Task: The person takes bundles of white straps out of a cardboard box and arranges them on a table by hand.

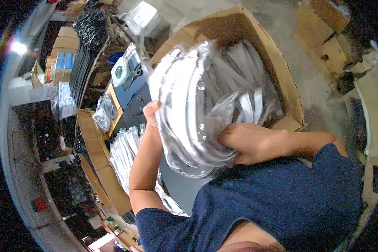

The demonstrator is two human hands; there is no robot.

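Observation:
A bundle of white strips in clear plastic sleeves (pixel 185 101) is held up in front of my chest. My left hand (pixel 152 112) is closed on its left edge, the thumb showing and the other fingers hidden behind the plastic. At the bundle's lower right side, my right hand (pixel 256 143) has its fingers curled against the plastic. Behind the bundle stands a large open cardboard box (pixel 277 54) with more plastic-wrapped strips (pixel 243 63) inside. To the left of my left forearm lies another pile of wrapped white strips (pixel 124 155).
Scissors (pixel 135 72) and a round-marked white item (pixel 120 71) lie on a dark surface at the upper left. A crumpled clear bag (pixel 105 112) is nearby. Stacked black material (pixel 88 54) stands farther left. Cardboard boxes (pixel 323 38) are on the floor at right.

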